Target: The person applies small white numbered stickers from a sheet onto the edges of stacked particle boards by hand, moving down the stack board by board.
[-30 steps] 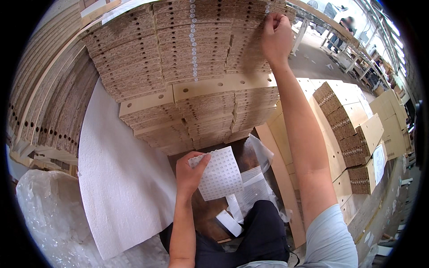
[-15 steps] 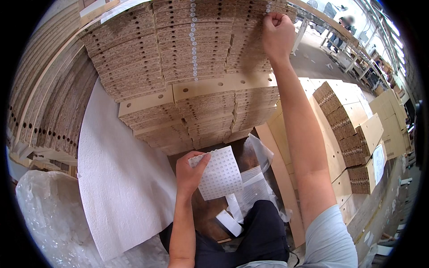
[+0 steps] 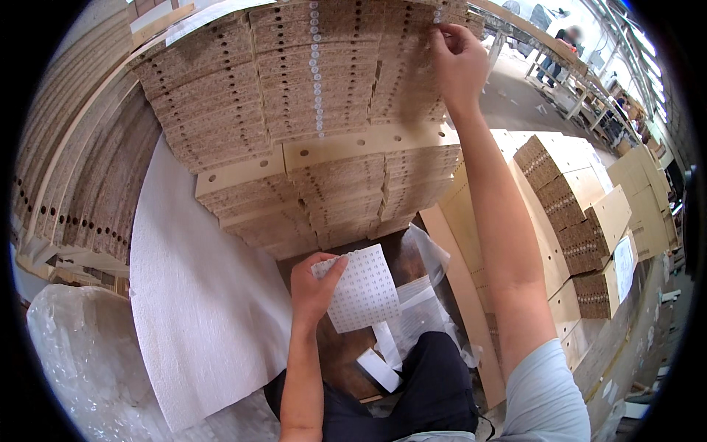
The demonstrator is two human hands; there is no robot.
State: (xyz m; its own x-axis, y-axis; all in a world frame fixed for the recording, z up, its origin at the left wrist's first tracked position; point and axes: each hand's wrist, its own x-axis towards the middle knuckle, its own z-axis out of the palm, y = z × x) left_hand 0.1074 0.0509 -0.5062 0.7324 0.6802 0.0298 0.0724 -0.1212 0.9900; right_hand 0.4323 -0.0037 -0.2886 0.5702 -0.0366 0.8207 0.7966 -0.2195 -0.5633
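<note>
My left hand pinches a white sheet of small printed stickers by its upper left edge, low in front of the stacked boards. My right hand is raised to the upper right of a tall stack of drilled particleboard panels. Its thumb and forefinger are curled against the board edges; whatever is between them is too small to make out. Just above these fingertips a white round sticker sits on the right-hand column. A line of round white stickers runs down the middle column.
White foam sheeting and crumpled clear plastic lie to the left. More boards stand at far left. Stacked panels lie on the right. A small white box is by my knees. A person stands far off.
My right hand has shifted slightly down, its fingers loosening a little near the right-hand column's sticker. The left hand and sticker sheet have barely moved.
</note>
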